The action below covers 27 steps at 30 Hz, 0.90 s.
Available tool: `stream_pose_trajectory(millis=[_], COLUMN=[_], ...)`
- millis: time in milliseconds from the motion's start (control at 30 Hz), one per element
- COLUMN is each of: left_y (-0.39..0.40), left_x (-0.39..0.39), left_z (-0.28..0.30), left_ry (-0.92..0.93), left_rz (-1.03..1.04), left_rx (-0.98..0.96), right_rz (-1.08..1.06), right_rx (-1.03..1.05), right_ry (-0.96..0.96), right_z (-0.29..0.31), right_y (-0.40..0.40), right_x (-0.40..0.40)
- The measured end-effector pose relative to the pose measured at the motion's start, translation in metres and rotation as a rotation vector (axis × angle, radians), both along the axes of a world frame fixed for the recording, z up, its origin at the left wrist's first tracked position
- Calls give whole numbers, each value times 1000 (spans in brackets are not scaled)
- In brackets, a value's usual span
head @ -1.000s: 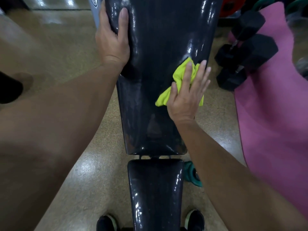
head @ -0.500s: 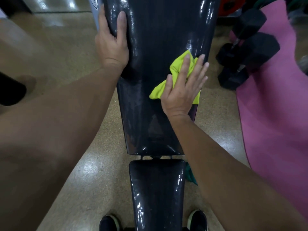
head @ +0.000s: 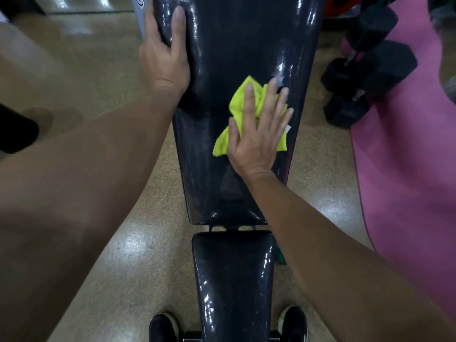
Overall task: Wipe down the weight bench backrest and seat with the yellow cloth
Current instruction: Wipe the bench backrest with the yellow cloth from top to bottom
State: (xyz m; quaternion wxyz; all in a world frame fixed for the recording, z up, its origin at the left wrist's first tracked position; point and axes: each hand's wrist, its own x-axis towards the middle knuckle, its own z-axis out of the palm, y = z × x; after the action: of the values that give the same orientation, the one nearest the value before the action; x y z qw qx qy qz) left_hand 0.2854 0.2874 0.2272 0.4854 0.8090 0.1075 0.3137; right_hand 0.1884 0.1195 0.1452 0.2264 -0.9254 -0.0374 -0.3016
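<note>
Fingers spread wide, my right hand [head: 256, 141] pressed the yellow cloth [head: 243, 114] flat on the backrest [head: 234, 50], toward its 3 o'clock edge. My left hand [head: 165, 55] gripped the backrest's 9 o'clock edge. At 6 o'clock lay the seat [head: 233, 280].

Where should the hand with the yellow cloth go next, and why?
Probably a slide down the glossy black backrest toward its lower end: the right hand presses the crumpled yellow cloth flat at mid-backrest, and the black seat pad below lies untouched.
</note>
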Motion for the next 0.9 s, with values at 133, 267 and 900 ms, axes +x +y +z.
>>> stream_pose_trajectory(millis=[133,267,900], left_y=[0,4,1], left_x=[-10,-33,-36], left_z=[0,-26,-35], left_ry=[92,148,128], left_rz=[-45,-118,-69], left_rx=[-50,-96,-86], right_rz=[26,-87,18], right_rx=[-62,66,-53], right_ry=[-23,37,1], right_z=[-21,-8,-23], right_y=[-32,-35,-15], right_x=[-3,2,-15])
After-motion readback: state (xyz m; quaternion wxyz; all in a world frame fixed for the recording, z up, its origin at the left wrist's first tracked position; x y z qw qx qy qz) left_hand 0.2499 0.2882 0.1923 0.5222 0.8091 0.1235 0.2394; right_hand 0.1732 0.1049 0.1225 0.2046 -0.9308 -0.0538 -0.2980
